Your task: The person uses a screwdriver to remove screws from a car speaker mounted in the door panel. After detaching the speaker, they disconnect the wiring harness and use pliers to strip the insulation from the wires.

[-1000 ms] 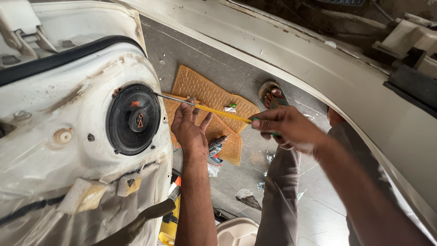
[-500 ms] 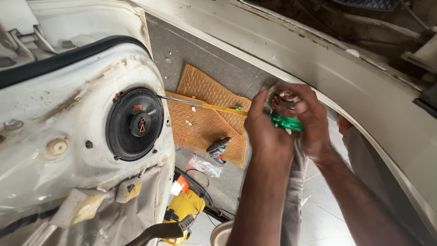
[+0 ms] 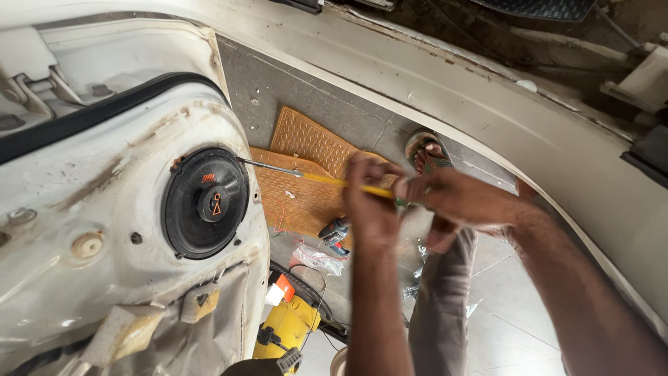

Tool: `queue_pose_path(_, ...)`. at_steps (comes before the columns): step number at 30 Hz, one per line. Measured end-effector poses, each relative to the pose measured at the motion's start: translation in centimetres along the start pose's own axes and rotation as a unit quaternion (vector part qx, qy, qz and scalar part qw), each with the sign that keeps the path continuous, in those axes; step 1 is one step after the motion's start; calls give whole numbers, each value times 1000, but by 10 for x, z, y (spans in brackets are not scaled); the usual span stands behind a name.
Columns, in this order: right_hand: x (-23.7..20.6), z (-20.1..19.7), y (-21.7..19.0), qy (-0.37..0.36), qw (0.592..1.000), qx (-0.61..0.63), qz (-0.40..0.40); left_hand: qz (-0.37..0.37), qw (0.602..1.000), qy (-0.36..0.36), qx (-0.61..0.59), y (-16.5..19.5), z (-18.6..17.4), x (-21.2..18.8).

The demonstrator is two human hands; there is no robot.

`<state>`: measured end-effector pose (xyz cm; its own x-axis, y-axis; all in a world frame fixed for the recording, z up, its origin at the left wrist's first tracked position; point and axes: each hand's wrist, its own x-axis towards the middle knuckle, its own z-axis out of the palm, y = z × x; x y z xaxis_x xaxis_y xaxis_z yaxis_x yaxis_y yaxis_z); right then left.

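A long screwdriver [image 3: 316,177] with a yellow shaft section and metal tip reaches leftward to the upper right rim of a round black speaker [image 3: 207,202] set in a white car door panel [image 3: 104,230]. My left hand [image 3: 371,202] is wrapped around the yellow shaft. My right hand [image 3: 449,200] grips the handle end just to the right, where a bit of green shows. Both forearms rise from the bottom of the view.
Orange textured mats [image 3: 306,174] lie on the grey floor below. A small tool [image 3: 335,231] and plastic wrapper [image 3: 316,259] rest near them. A yellow power tool [image 3: 289,331] sits at the bottom. A sandalled foot [image 3: 428,150] stands beside the white car sill [image 3: 557,153].
The view has shifted and my hands have dropped lower. The screwdriver tip stays at the speaker's rim while both hands have settled in line along its shaft and handle.
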<state>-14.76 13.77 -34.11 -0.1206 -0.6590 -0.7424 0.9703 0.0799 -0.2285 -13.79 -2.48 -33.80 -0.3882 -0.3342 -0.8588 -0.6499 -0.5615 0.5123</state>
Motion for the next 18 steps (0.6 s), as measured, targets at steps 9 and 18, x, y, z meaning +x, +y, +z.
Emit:
queue_pose_path(9,0,32,26,429,564,-582,-400,80,995,25,59,50,-34,-2)
queue_pose_path(18,10,11,10,99,875,-250,-402,81,990,-100,-62,46,-45,12)
